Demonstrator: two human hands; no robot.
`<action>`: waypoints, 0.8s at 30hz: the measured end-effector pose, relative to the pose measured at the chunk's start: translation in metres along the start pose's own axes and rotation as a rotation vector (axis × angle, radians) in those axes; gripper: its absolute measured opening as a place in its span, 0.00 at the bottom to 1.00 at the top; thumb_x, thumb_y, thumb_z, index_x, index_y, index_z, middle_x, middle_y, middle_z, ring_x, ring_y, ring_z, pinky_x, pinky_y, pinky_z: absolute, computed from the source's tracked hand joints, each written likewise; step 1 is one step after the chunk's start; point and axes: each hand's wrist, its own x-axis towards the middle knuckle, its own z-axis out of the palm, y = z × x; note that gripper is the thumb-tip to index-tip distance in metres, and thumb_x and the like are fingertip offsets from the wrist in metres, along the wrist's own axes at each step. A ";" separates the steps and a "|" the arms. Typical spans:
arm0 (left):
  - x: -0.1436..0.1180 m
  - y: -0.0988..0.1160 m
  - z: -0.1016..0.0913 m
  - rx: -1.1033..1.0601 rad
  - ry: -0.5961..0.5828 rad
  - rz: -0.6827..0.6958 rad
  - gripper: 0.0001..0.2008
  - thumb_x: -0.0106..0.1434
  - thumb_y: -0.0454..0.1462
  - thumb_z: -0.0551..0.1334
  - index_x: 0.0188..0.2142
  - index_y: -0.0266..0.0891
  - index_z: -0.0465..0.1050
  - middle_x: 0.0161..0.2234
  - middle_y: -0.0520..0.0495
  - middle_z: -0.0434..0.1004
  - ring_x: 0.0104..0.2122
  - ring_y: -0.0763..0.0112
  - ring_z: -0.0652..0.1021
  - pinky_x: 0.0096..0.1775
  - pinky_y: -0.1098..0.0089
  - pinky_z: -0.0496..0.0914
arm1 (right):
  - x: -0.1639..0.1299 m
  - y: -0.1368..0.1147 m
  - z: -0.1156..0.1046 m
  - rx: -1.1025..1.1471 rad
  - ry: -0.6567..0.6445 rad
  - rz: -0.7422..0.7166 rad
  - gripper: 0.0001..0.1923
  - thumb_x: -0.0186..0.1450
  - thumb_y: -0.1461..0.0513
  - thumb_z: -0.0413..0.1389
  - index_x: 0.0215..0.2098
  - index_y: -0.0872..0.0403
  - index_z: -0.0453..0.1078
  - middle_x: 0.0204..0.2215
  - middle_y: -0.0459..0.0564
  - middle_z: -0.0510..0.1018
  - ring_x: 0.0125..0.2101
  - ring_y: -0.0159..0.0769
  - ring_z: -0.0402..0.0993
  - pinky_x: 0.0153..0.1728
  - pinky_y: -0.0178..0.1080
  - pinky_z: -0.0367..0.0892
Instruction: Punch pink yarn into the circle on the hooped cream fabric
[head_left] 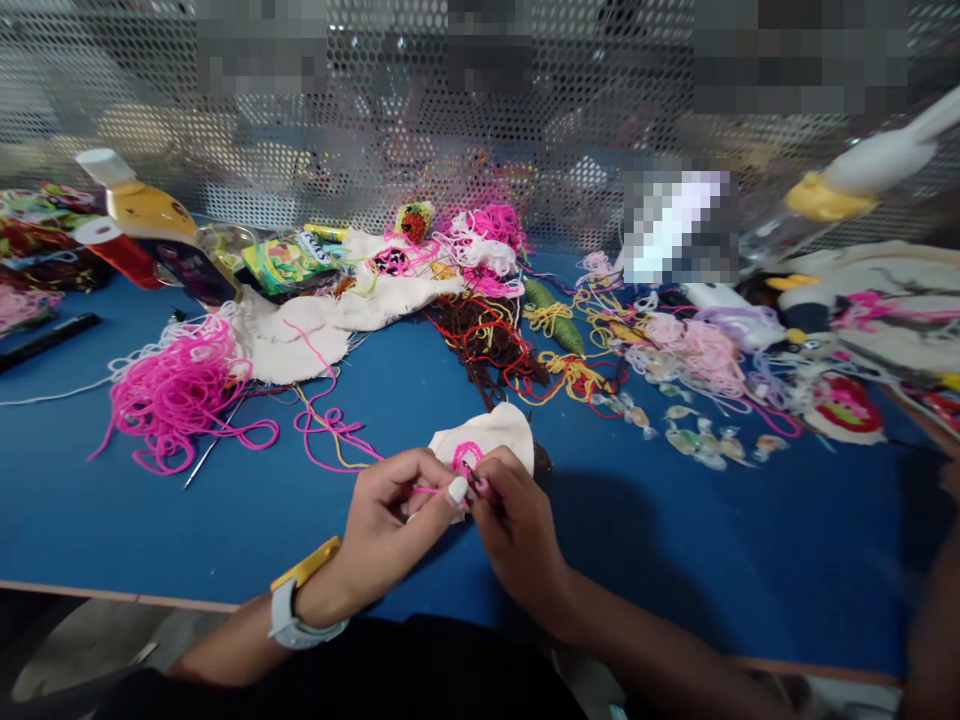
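Left hand [401, 500] and right hand [517, 520] pinch a small cloth [491, 435] with pink stitching; their fingertips hide any needle.

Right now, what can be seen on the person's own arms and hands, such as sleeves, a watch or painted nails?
Both forearms are bare; no sleeves show. The left hand has a pale grey wristband with a yellow part beside it, probably a watch, and a long whitish-painted thumbnail. The right hand shows a pink-painted nail. No rings are visible.

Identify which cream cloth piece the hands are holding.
The small cloth with a pink stitched patch, between both hands; the larger cloth lies untouched farther back.
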 end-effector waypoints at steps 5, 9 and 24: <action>0.002 -0.002 0.000 -0.007 0.009 -0.001 0.10 0.61 0.38 0.61 0.26 0.36 0.69 0.21 0.51 0.66 0.23 0.76 0.64 0.25 0.75 0.57 | -0.001 0.001 0.000 -0.031 0.019 -0.041 0.10 0.62 0.72 0.44 0.27 0.53 0.53 0.27 0.45 0.60 0.28 0.31 0.58 0.29 0.34 0.56; 0.000 -0.004 -0.001 -0.011 0.006 0.006 0.09 0.61 0.37 0.60 0.26 0.36 0.68 0.20 0.52 0.64 0.23 0.76 0.63 0.25 0.75 0.57 | -0.002 0.001 0.000 -0.050 0.024 -0.059 0.10 0.64 0.72 0.44 0.28 0.54 0.55 0.28 0.45 0.61 0.29 0.31 0.59 0.31 0.34 0.57; 0.002 -0.002 0.000 0.080 0.036 0.041 0.09 0.60 0.35 0.60 0.25 0.36 0.68 0.18 0.57 0.55 0.19 0.78 0.58 0.22 0.75 0.53 | -0.004 0.001 -0.002 -0.137 0.030 -0.099 0.07 0.65 0.71 0.46 0.32 0.55 0.60 0.29 0.48 0.62 0.31 0.32 0.61 0.33 0.35 0.60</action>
